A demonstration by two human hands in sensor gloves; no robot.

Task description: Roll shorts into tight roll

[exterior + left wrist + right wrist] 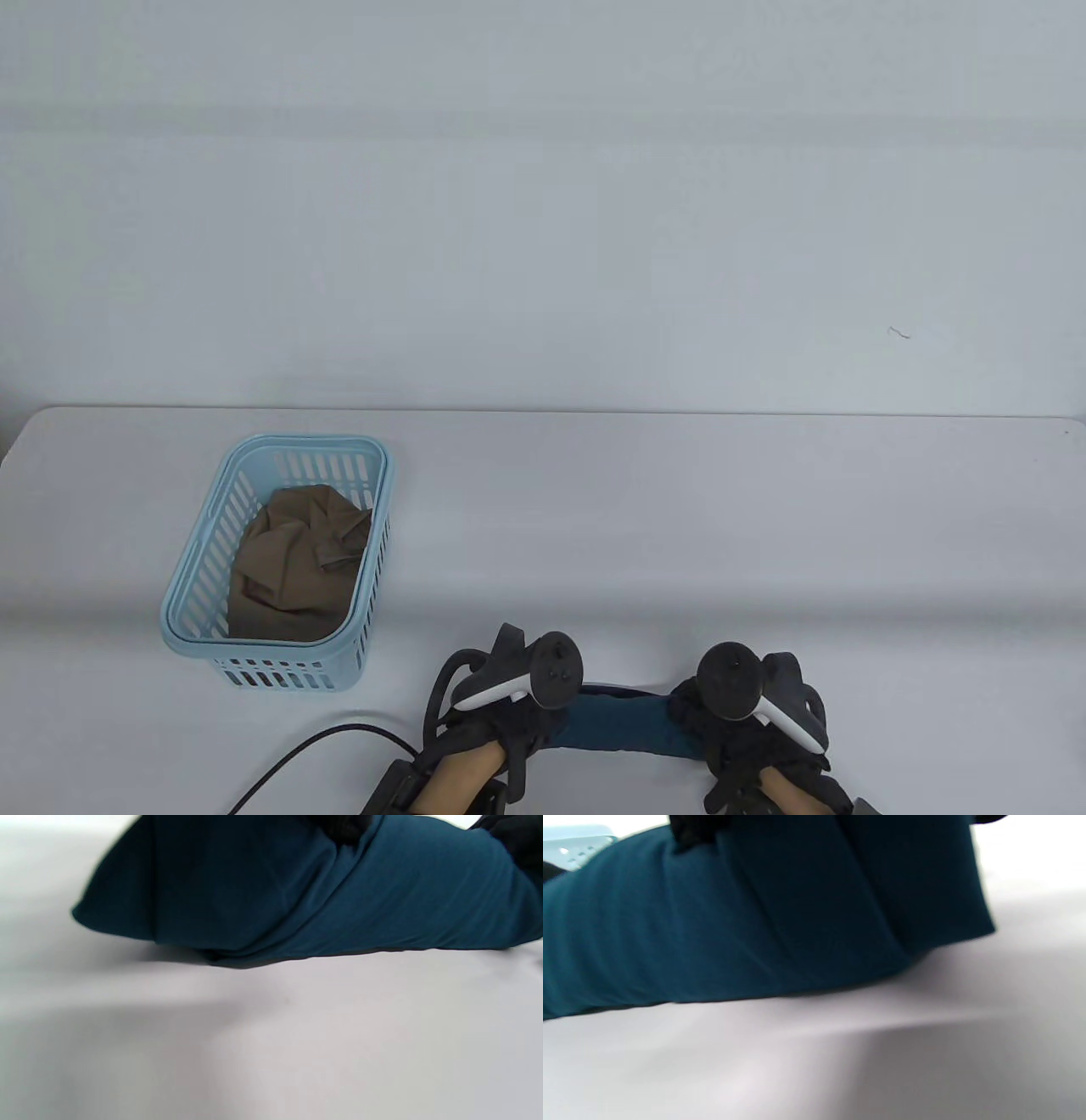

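Shorts (624, 722), teal and soft-looking, lie as a low horizontal bundle at about 6 o'clock on the tabletop (679, 526), close to the near edge. Only the middle strip shows in the table view; both ends are covered by the gloved hands. The left hand (501, 722) sits on the bundle's 9 o'clock end and the right hand (747, 730) on its 3 o'clock end, each topped by a dark, rounded tracker with a white band. Fingers are hidden under the trackers and gloves, so whether they grip the cloth or only press on it cannot be told. Forearms are cut off by the bottom edge.

Both wrist views are blurred. The left wrist view shows the fabric (297, 899) as a rounded, folded mass with smooth lengthwise creases resting on the pale surface, a dark fingertip (343, 827) touching its top. The right wrist view gives the same matte knit with deeper folds (755, 921) and another dark glove patch (691, 830) at the upper edge.

At about 9 o'clock stands a light blue plastic basket (195, 586) with slotted walls, holding crumpled brown cloth (297, 560). A black cable (314, 755) curves across the tabletop near the left wrist.
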